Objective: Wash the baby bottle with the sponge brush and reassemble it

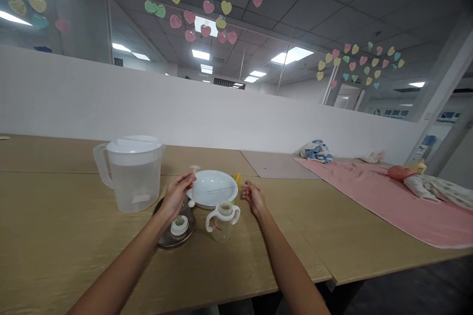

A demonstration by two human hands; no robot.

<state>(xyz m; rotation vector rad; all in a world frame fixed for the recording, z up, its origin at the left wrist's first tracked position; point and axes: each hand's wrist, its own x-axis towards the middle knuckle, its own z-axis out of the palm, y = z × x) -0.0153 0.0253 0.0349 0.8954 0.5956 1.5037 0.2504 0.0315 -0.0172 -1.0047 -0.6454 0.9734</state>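
Observation:
My left hand [176, 195] is closed in a pinch on a pale bottle straw [194, 184], upright, with a wide top and a small white ball at its lower end. To the right, my right hand [254, 197] pinches one end of a thin wire-like rod [223, 189], which points left over a white bowl [212, 177]. Any bristles on the rod are too fine to make out. Below and between both hands stands an uncapped clear baby bottle [222, 229] with two white handles. Under my left forearm, a white bottle cap [179, 226] lies on a metal tray [170, 241].
A clear lidded pitcher [136, 182] stands on the left of the wooden table [55, 236]. Something yellow [237, 178] sits behind the bowl. On the right, a baby doll [424, 183] lies on a pink cloth [373, 192], with a crumpled blue-white cloth [316, 151] near the low wall.

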